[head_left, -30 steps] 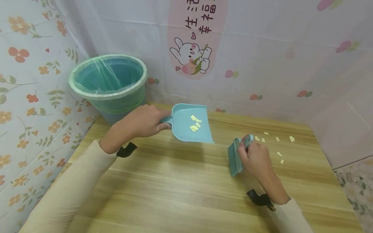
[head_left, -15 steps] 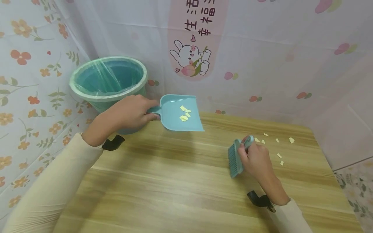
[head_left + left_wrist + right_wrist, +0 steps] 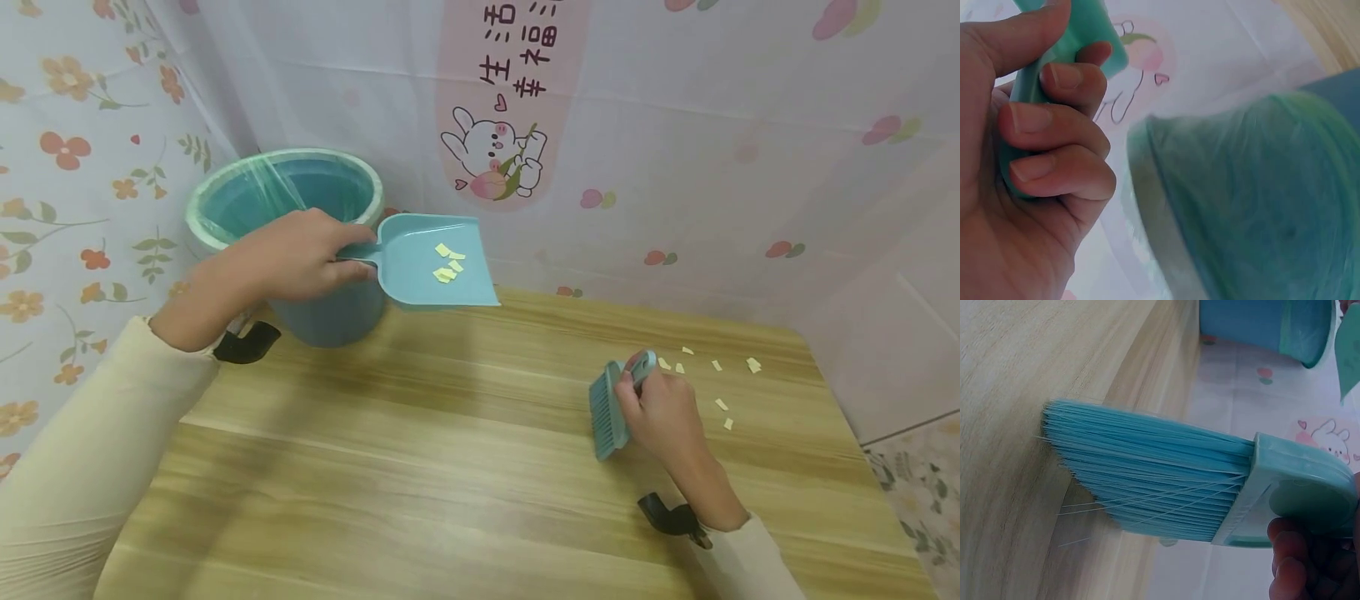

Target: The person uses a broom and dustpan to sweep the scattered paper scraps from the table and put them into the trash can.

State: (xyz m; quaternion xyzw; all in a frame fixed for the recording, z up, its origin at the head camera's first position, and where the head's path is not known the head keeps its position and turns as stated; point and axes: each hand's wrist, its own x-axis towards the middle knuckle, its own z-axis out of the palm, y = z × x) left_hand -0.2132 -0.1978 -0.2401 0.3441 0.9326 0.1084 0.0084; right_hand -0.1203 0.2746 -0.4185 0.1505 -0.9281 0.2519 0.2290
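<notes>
My left hand (image 3: 303, 254) grips the handle of a light blue dustpan (image 3: 408, 271), raised above the table beside the bin's rim. Several pale yellow paper scraps (image 3: 447, 265) lie in the pan. In the left wrist view, fingers (image 3: 1060, 131) curl round the green-blue handle (image 3: 1029, 94), with the bin just to the right. On the right, my right hand (image 3: 663, 412) holds a matching hand brush (image 3: 609, 410), its bristles (image 3: 1147, 472) down at the wooden table. Several more loose paper pieces (image 3: 753, 365) are scattered on the table beyond that hand.
A blue bin (image 3: 330, 312) lined with a clear green bag stands at the table's back left corner. The wooden table (image 3: 450, 483) ends at a white printed cloth (image 3: 637, 167) behind, and a floral cloth (image 3: 67, 208) hangs on the left.
My left hand has carried the dustpan with its scraps left and upward, towards the bin's rim. The right hand and brush have stayed about where they were.
</notes>
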